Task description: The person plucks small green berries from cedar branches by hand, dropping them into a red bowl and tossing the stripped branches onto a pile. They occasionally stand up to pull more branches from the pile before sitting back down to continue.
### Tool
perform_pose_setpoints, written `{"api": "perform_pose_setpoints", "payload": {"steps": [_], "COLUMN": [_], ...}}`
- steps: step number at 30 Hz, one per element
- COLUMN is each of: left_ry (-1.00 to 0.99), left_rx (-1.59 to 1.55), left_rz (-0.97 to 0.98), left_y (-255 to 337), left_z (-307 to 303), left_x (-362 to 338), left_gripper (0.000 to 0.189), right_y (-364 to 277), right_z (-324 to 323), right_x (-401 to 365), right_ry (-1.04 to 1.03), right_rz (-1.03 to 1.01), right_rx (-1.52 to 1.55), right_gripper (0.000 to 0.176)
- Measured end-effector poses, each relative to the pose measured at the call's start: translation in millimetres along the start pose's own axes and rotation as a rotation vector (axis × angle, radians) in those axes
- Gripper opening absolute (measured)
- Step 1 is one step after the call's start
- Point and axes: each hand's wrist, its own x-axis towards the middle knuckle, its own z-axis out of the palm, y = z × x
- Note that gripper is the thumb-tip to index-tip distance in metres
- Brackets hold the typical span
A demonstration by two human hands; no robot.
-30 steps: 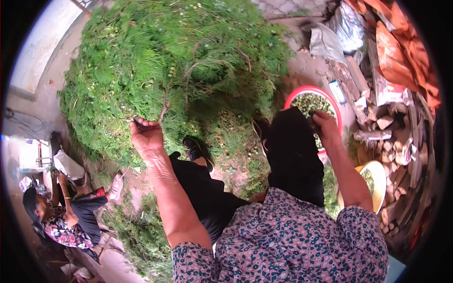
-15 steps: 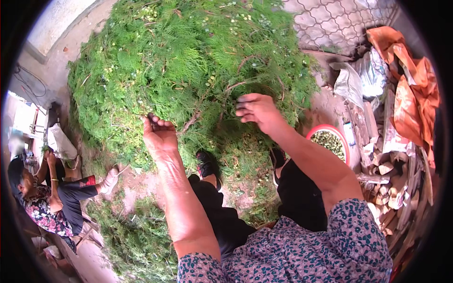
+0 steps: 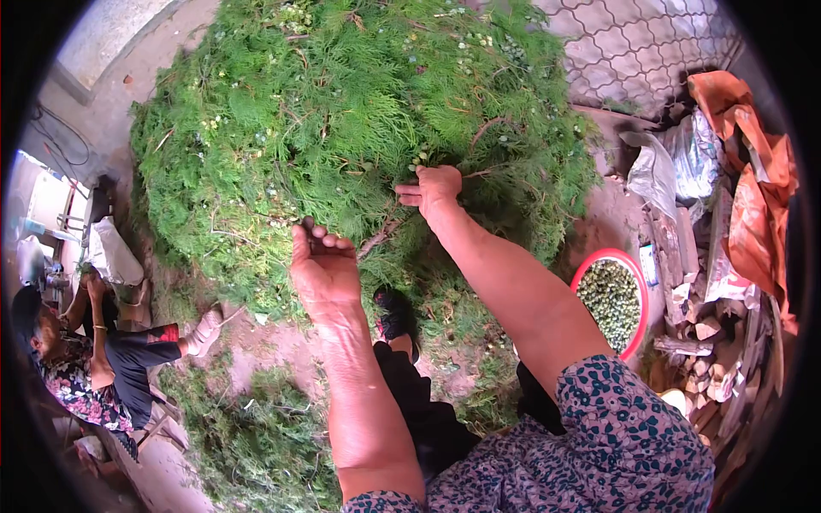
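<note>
A large heap of green leafy branches (image 3: 359,111) with small pale berries fills the upper middle. My left hand (image 3: 327,267) is palm up at the heap's near edge, its fingers curled together; anything between them is too small to make out. Further right, my right hand (image 3: 434,188) reaches onto the heap, thumb and forefinger pinched beside a small berry cluster (image 3: 421,159). What that pinch holds, if anything, is unclear.
A red-rimmed basin (image 3: 643,301) of green berries stands at the right, near split firewood (image 3: 705,359), orange sheeting (image 3: 753,231) and pale sacks (image 3: 654,175). Another person (image 3: 94,359) sits at the left. Cut greenery (image 3: 256,427) lies on the ground below.
My right hand has moved up and left over the heap, its fingers now pinched. My left hand sits further right and slightly lower. The whole view has shifted a little.
</note>
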Motion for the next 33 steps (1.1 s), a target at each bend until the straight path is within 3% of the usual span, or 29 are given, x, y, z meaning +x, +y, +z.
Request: {"api": "perform_pose_setpoints", "payload": {"steps": [5, 7, 9, 11, 17, 19, 23, 27, 31, 33], "left_ry": [-0.034, 0.031, -0.03, -0.012, -0.129, -0.279, -0.347, -0.334, -0.323, -0.31], "left_rx": [0.028, 0.156, 0.185, 0.423, 0.614, 0.53, 0.326, 0.406, 0.565, 0.629], "left_rz": [-0.011, -0.003, -0.005, 0.038, 0.1, -0.097, -0.248, -0.222, -0.062, -0.039], "left_y": [-7.8, -12.5, -18.1, -25.8, -55.6, -63.0, -73.5, -77.2, -85.6, -86.9], "left_z": [-0.2, 6.4, 11.2, 25.9, 34.4, 37.4, 39.8, 46.2, 48.8, 51.9], "left_x": [3.4, 1.0, -1.8, -11.7, -16.9, -18.6, -28.2, -34.9, -29.5, -33.1], "left_gripper": [0.02, 0.021, 0.021, 0.018, 0.017, 0.016, 0.02, 0.024, 0.024, 0.019], "right_y": [-4.3, -20.4, -33.4, -44.7, -70.2, -76.6, -81.4, -91.0, -95.3, -96.0], "right_z": [-10.2, -20.8, -32.3, -45.8, -74.9, -82.2, -96.5, -107.1, -111.8, -109.2], "right_x": [-1.2, -25.3, -42.7, -56.5, -100.4, -108.3, -109.9, -103.7, -106.0, -109.4], "right_ry": [0.022, -0.121, -0.159, -0.351, -0.631, -0.801, -0.805, -0.783, -0.712, -0.671], "right_rz": [0.066, -0.035, -0.046, -0.072, -0.076, 0.0, -0.043, -0.044, -0.07, -0.202], "right_rx": [0.041, -0.064, -0.051, -0.054, -0.035, -0.002, -0.161, -0.276, -0.448, -0.412], "right_gripper": [0.015, 0.008, 0.011, 0.012, 0.017, 0.016, 0.013, 0.013, 0.013, 0.012]}}
